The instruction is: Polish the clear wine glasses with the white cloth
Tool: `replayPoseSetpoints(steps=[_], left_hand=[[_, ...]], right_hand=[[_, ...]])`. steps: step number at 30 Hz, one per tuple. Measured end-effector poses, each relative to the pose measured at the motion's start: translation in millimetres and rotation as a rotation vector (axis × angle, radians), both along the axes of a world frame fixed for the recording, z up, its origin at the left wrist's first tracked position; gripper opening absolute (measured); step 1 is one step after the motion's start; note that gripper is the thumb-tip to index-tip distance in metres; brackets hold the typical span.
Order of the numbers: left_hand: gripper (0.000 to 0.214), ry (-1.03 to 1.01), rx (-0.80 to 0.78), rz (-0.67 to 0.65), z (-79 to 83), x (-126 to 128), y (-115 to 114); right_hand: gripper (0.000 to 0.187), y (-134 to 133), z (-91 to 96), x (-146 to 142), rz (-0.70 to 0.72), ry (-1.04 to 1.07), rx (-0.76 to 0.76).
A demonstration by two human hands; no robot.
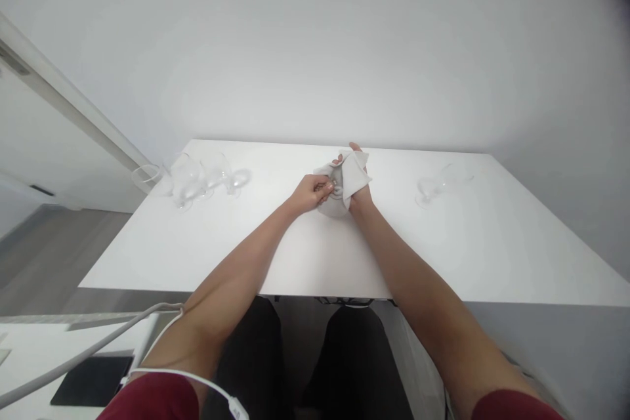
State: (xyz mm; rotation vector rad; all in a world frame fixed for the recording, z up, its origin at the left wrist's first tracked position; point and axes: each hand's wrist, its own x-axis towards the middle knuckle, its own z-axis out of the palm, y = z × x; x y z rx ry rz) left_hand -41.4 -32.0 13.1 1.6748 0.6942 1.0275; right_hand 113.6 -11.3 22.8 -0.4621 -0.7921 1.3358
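Fingers point(323, 191) of the left hand point(310, 193) are pinched together on a small clear piece of glassware point(337, 190), its shape mostly hidden; it sits between the two hands, over the middle of the white bench point(315, 256), with a pale cloth point(355, 174) folded about it; the right hand point(363, 197) is on the far side of that cloth, two or three fingertips showing past its upper edge, the rest covered, so I cannot tell how tightly they close; both forearms reach in from the near edge, with red sleeves point(152, 397) at the bottom corners; toward the bench's left end stands or lies a cluster of clear glasses point(187, 177), overlapping and too faint to count surely; well apart on the right is another clear glass point(443, 182), equally faint; a white cable point(183, 374) crosses the left arm, and a dark flat object point(91, 380) lies low on the left.
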Motion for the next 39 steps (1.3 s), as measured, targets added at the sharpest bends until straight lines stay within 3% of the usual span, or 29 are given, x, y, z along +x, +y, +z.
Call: replayPoseSetpoints(steps=[5, 10, 16, 21, 26, 33, 39], left_hand=[[0.050, 0.012, 0.024, 0.017, -1.3, 0.1, 1.8], [0.027, -0.006, 0.073, 0.107, -8.5, 1.0, 8.1], [0.028, 0.025, 0.092, 0.101, -7.9, 3.7, 10.0], [0.043, 0.031, -0.004, -0.024, -3.2, 4.2, 3.9], [0.046, 0.046, 0.001, -0.073, -1.9, 3.9, 1.1], [0.042, 0.050, -0.021, -0.024, -4.4, 4.6, 3.3], [0.011, 0.087, -0.034, -0.039, -3.3, 4.8, 2.3]], right_hand=[[0.073, -1.3, -3.2, -3.3, -0.053, -0.084, 0.040], [0.096, -12.8, -2.0, -12.8, 0.031, -0.153, 0.095], [0.070, -16.4, 3.0, -14.8, 0.012, -0.079, 0.059], [0.050, -5.7, 3.4, -4.8, 0.015, 0.101, 0.007], [0.052, -3.5, 8.2, 0.0, 0.065, 0.111, -0.002], [0.045, -6.3, 13.1, -4.1, 0.087, 0.070, -0.043], [0.047, -14.1, 12.5, -7.1, -0.004, 0.027, -0.026]])
